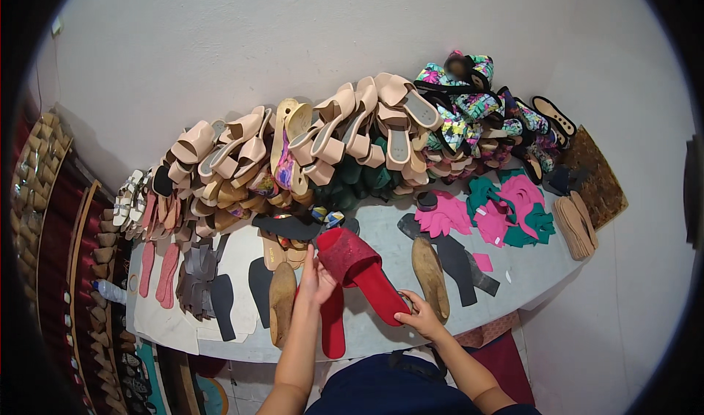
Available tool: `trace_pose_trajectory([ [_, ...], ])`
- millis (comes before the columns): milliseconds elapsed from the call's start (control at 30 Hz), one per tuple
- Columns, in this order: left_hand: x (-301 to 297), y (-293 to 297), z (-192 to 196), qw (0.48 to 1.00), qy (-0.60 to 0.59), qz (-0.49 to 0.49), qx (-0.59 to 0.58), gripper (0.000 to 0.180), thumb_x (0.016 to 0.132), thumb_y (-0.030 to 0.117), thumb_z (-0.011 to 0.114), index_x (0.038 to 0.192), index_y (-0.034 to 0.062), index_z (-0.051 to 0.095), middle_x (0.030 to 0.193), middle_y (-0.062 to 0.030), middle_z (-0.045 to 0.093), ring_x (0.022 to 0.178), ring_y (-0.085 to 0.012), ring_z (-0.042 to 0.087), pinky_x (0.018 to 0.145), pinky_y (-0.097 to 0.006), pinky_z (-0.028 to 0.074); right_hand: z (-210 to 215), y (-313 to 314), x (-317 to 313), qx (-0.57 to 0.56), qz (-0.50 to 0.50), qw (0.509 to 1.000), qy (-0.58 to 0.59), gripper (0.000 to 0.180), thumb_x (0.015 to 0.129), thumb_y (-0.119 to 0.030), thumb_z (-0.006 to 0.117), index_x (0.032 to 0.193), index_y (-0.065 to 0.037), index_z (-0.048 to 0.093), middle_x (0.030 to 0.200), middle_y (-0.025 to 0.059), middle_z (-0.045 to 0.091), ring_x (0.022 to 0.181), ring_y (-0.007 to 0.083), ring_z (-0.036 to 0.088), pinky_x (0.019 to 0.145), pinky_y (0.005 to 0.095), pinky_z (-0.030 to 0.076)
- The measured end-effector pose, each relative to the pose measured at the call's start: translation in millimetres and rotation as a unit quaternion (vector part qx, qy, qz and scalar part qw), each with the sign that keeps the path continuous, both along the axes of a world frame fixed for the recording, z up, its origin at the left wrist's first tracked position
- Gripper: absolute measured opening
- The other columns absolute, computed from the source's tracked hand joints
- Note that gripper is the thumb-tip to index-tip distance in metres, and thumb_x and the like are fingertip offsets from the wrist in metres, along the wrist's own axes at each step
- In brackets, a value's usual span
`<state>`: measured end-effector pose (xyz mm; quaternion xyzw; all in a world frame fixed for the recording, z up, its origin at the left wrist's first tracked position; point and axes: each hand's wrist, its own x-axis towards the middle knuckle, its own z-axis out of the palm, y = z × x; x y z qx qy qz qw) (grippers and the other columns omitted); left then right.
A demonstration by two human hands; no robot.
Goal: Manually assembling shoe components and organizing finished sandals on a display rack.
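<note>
Between my two hands I hold a red slide sandal (381, 292) with a wide, textured strap, tilted above the table. My left hand (317, 279) grips its front end beside the strap. At the heel end, my right hand (420, 318) pinches the sole between thumb and fingers. Below the sandal, a flat red sole (333, 331) lies near the table's front edge. A wooden shoe last (282, 309) rests left of my left hand, and another wooden last (430, 276) lies just beyond my right hand. Dark flat soles (456, 268) are beside it.
Beige heeled sandals (339, 107) are heaped along the wall, with floral sandals (477, 107) at right. Pink fabric pieces (445, 213), green pieces (539, 228) and stacked tan soles (574, 228) lie on the grey table (389, 345). Racks of lasts (40, 166) stand at left.
</note>
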<state>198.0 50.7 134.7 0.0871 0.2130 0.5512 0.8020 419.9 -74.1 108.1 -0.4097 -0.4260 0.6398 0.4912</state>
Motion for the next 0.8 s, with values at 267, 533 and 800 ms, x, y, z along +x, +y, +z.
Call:
trace_pose_trajectory([
  [267, -5, 26, -7, 0.947, 0.285, -0.144, 0.024, 0.026, 0.084, 0.023, 0.054, 0.101, 0.0025, 0.053, 0.094, -0.0057, 0.059, 0.083, -0.0146, 0.057, 0.075, -0.028, 0.046, -18, -9, 18, -0.084, 0.048, 0.995, -0.003, 0.058, 0.074, -0.010, 0.065, 0.122, 0.003, 0.034, 0.111, 0.0082, 0.048, 0.098, 0.0123, 0.048, 0.084, 0.0241, 0.039],
  [533, 28, 43, -11, 0.859, 0.472, -0.163, 0.114, 0.024, 0.084, 0.025, 0.054, 0.097, 0.0048, 0.056, 0.079, 0.0002, 0.057, 0.066, -0.0072, 0.052, 0.056, -0.021, 0.041, -39, -18, 6, -0.168, 0.042, 0.985, 0.012, 0.064, 0.073, -0.011, 0.065, 0.124, 0.006, 0.030, 0.116, 0.0122, 0.047, 0.101, 0.0148, 0.049, 0.086, 0.0255, 0.039],
  [800, 60, 55, -40, 0.855, 0.442, -0.262, 0.071, 0.022, 0.084, 0.021, 0.053, 0.103, 0.0110, 0.052, 0.088, -0.0009, 0.056, 0.076, -0.0088, 0.053, 0.065, -0.023, 0.044, -47, -22, 5, -0.278, 0.021, 0.960, -0.016, 0.053, 0.070, -0.012, 0.068, 0.113, 0.006, 0.043, 0.101, 0.0145, 0.056, 0.091, 0.0166, 0.055, 0.080, 0.0256, 0.043],
])
